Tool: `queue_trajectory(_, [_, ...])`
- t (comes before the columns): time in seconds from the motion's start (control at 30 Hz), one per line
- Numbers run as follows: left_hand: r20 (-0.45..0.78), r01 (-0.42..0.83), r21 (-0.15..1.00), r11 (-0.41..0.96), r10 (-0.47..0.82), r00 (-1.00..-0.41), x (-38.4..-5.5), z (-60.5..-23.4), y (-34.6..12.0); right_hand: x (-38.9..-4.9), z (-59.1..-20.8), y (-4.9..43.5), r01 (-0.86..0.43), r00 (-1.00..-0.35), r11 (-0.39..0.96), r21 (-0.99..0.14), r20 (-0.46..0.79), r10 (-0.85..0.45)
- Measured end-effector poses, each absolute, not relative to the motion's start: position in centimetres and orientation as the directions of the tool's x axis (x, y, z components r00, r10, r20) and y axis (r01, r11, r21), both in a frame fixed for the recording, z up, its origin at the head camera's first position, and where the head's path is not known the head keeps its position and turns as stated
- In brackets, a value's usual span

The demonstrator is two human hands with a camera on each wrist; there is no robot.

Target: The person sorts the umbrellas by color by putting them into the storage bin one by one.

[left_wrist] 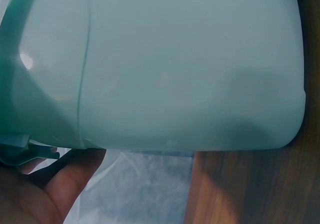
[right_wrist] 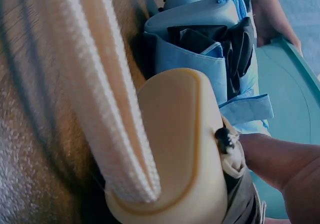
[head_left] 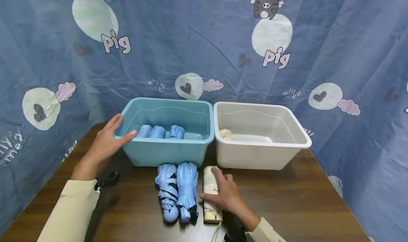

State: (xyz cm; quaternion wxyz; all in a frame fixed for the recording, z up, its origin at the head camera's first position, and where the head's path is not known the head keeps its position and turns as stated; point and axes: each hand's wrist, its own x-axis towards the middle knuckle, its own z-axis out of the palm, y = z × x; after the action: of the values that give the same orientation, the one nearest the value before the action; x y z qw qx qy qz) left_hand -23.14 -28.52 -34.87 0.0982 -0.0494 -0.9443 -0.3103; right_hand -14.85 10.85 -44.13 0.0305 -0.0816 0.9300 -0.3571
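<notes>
so far, taking the blue bin (head_left: pixel 169 153) as my landmark, i judge the work about halfway: three blue rolls (head_left: pixel 157 132) sit inside it, and one cream bundle (head_left: pixel 226 134) lies in the white bin (head_left: pixel 255 159) just to its right. left to deal with, as i read it, are two folded blue umbrellas (head_left: pixel 187 185) on the bench (head_left: pixel 287 196) in front of the blue bin, and the cream umbrella (head_left: pixel 210 182) lying to the right of that pair. of my two hands, the left hand (head_left: pixel 106 141) rests at the blue bin's left rim, fingers fairly straight, thumb over the front edge. my right hand (head_left: pixel 227 194) reaches over the cream umbrella, thumb across its body; from here i cannot tell whether it grips or is only poised.
</notes>
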Motion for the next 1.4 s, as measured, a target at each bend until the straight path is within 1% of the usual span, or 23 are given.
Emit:
queue_trajectory(0.33, [0.213, 0.15, 0.576, 0.803, 0.03, -0.977, -23.1, -34.6, -28.6, -15.0, -44.2, 11.1, -0.161, -0.981, 0.728, -0.667, 0.027, -0.193])
queue_trajectory(0.8, [0.216, 0.154, 0.576, 0.803, 0.033, -0.976, -23.1, -34.6, -28.6, -15.3, -44.4, 11.6, -0.187, -0.979, 0.675, -0.713, 0.083, -0.183])
queue_trajectory(1.07, [0.201, 0.144, 0.568, 0.81, 0.033, -0.979, -23.1, -34.7, -28.7, -15.5, -44.4, 12.4, -0.201, -0.974, 0.639, -0.742, 0.086, -0.207])
queue_trajectory(1.4, [0.208, 0.148, 0.565, 0.812, 0.033, -0.978, -23.0, -34.4, -28.6, -15.3, -42.8, 14.3, -0.153, -0.985, 0.584, -0.797, 0.075, -0.155])
